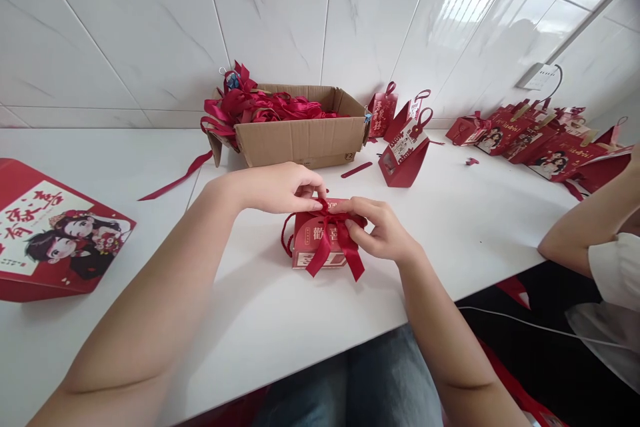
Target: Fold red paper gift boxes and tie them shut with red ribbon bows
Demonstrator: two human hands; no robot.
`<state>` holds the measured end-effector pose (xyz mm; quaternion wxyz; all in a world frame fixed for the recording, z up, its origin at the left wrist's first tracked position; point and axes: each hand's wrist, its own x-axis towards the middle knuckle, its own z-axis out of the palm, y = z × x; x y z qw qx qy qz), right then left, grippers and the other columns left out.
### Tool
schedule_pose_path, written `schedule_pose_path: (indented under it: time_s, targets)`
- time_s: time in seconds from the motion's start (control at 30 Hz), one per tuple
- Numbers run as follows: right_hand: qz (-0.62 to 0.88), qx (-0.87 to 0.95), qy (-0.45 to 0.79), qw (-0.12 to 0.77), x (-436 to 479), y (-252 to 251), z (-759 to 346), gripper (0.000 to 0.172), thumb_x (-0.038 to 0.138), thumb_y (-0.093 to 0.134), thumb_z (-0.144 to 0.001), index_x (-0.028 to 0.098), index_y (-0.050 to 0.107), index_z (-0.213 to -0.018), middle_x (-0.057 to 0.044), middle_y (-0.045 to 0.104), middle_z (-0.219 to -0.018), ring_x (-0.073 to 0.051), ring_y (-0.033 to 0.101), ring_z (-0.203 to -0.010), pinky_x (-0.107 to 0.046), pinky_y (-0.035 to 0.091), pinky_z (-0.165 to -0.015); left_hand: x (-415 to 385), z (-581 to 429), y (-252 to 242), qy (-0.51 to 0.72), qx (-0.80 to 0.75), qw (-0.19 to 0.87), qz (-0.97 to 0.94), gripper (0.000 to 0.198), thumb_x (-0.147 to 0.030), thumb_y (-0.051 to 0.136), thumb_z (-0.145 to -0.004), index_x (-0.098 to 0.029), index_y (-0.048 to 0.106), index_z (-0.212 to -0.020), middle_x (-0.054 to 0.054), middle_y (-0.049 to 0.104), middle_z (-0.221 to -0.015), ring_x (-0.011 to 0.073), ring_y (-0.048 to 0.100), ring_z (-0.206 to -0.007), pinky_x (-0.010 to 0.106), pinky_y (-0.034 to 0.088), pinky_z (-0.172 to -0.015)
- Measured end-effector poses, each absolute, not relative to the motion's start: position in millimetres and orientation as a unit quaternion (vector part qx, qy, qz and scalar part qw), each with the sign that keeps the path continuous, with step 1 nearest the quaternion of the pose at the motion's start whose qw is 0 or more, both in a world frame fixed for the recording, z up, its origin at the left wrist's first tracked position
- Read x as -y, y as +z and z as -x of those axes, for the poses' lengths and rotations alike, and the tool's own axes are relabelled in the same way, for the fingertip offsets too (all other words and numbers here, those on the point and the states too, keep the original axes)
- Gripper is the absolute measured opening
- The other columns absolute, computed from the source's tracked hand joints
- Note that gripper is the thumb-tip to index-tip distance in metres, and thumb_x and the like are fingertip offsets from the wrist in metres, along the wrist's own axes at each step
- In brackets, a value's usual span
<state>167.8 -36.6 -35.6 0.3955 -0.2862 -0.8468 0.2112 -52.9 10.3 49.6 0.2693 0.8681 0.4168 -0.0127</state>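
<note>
A small red gift box (301,230) with white lettering stands on the white table in front of me. Across its top lies a red ribbon bow (320,255), its two tails hanging down the near face. My left hand (295,190) pinches the bow's left loop from behind. On the other side, my right hand (375,227) has its fingers closed on the right loop. A dark red cord handle (286,237) curves out at the box's left side. The fingers partly hide the knot.
Behind the box, a cardboard box (305,140) holds a heap of red ribbons (280,107). A large red box (55,240) stands at left. Small red boxes (407,153) and a row of red gift boxes (530,140) are at right, near another person's arm (590,213).
</note>
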Motion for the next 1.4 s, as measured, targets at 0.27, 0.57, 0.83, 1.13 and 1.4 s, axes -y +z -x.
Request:
schedule_pose_path:
  time_s: [0.27, 0.57, 0.83, 1.13, 1.4]
  targets:
    - [0.277, 0.800, 0.272, 0.457, 37.8, -35.0, -168.8, 0.036, 0.007, 0.046, -0.079, 0.022, 0.062, -0.108, 0.001, 0.051, -0.073, -0.010, 0.046, -0.063, -0.025, 0.042, -0.058, -16.1, 54.3, 45.5, 0.016, -0.402, 0.271, -0.874, 0.030, -0.049, 0.055, -0.078, -0.027, 0.069, -0.094, 0.001, 0.068, -0.095, 0.0164, 0.060, -0.078, 0.024, 0.039, -0.061]
    - [0.315, 0.677, 0.451, 0.490, 36.9, -30.9, -165.0, 0.016, 0.028, 0.059, -0.087, 0.021, 0.064, -0.100, 0.004, 0.050, -0.065, -0.008, 0.046, -0.055, -0.023, 0.042, -0.053, -10.9, 52.9, 50.2, -0.006, -0.408, 0.287, -0.867, 0.032, -0.050, 0.054, -0.079, -0.026, 0.066, -0.096, 0.000, 0.070, -0.095, 0.0165, 0.061, -0.078, 0.024, 0.040, -0.062]
    - [0.331, 0.768, 0.334, 0.434, 34.7, -38.6, -162.6, 0.024, 0.017, 0.052, -0.088, 0.020, 0.071, -0.102, -0.003, 0.066, -0.083, -0.010, 0.054, -0.064, -0.025, 0.045, -0.060, -12.5, 52.8, 49.9, -0.029, -0.397, 0.287, -0.871, 0.026, -0.046, 0.051, -0.082, -0.026, 0.065, -0.091, -0.001, 0.069, -0.093, 0.0146, 0.060, -0.075, 0.024, 0.040, -0.061]
    - [0.315, 0.801, 0.331, 0.387, 32.8, -39.6, -168.2, 0.034, 0.010, 0.047, -0.084, 0.019, 0.071, -0.106, -0.003, 0.072, -0.084, -0.011, 0.057, -0.063, -0.024, 0.046, -0.056, -17.5, 49.8, 43.1, -0.017, -0.397, 0.279, -0.874, 0.018, -0.040, 0.055, -0.078, -0.023, 0.058, -0.075, -0.001, 0.065, -0.077, 0.0140, 0.052, -0.063, 0.026, 0.035, -0.054]
    - [0.322, 0.796, 0.298, 0.417, 30.8, -38.3, -168.1, 0.030, 0.014, 0.048, -0.087, 0.021, 0.068, -0.107, -0.005, 0.072, -0.098, -0.013, 0.063, -0.077, -0.026, 0.051, -0.065, -20.1, 51.5, 41.4, 0.043, -0.416, 0.255, -0.871, 0.017, -0.039, 0.055, -0.078, -0.022, 0.059, -0.077, 0.000, 0.065, -0.079, 0.0140, 0.052, -0.063, 0.026, 0.036, -0.055]
